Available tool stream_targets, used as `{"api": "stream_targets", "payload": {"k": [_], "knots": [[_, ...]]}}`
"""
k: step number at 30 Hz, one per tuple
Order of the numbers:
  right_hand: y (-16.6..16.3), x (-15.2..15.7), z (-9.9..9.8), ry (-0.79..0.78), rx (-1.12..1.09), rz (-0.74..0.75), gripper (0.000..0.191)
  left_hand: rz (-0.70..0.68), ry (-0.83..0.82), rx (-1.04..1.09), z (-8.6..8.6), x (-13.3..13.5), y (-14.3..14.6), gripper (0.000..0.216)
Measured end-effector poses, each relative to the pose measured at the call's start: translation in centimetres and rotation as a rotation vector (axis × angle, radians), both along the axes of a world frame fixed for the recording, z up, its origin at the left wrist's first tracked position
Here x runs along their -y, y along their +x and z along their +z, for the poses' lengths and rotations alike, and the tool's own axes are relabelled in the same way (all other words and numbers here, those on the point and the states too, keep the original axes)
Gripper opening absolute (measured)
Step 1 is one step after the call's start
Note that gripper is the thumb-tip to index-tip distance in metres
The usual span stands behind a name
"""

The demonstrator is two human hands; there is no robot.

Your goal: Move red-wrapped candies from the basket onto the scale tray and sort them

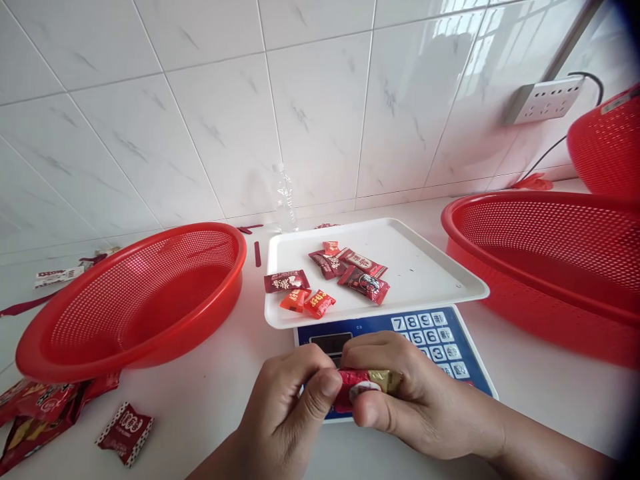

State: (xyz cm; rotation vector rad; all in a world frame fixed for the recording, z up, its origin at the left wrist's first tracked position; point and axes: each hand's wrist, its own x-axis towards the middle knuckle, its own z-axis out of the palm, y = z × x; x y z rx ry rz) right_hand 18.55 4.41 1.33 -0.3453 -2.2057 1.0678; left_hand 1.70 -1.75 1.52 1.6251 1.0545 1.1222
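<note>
Single view, head-worn, looking forward and down over white counter toward tiled wall. Very near left hand and right hand, low in frame centre; scale just beyond. Wide lens, edges bowed.

The left hand and right hand hide most of the candy and scale display.

At 6 o'clock the left hand and right hand pinch a red-and-gold wrapped candy over a blue scale. The scale's white tray, at centre, carries loose candies. One red mesh basket sits at 9 o'clock, another basket at 3 o'clock.
</note>
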Motion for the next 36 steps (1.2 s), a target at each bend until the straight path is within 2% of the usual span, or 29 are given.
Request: {"api": "stream_targets", "payload": {"k": [4,10,18,22,27,31,36], "knots": [[0.25,0.05,0.06,-0.008,0.022,-0.051,0.048,0.026,-0.033,-0.020,-0.05,0.06,-0.14,0.043],[0.18,0.24,0.16,0.178,-0.009,-0.062,0.043,-0.078,-0.135,0.022,0.24,-0.22,0.01,0.044],[0.16,0.40,-0.11,0.247,-0.089,-0.040,0.041,-0.200,-0.183,0.066,-0.02,-0.34,-0.10,0.047],[0.08,0.36,-0.13,0.248,-0.090,-0.043,0.042,-0.200,-0.221,0.109,-0.20,-0.45,-0.21,0.047],[0.11,0.27,-0.06,0.160,-0.061,-0.011,0.045,-0.160,-0.274,0.108,-0.11,-0.43,-0.39,0.046],[0.12,0.36,0.14,0.110,-0.075,0.009,0.051,-0.129,-0.205,0.082,0.19,-0.39,-0.22,0.046],[-0.05,0.34,-0.11,0.144,-0.031,-0.072,0.056,-0.040,-0.093,-0.003,-0.43,-0.32,0.06,0.048]]}}
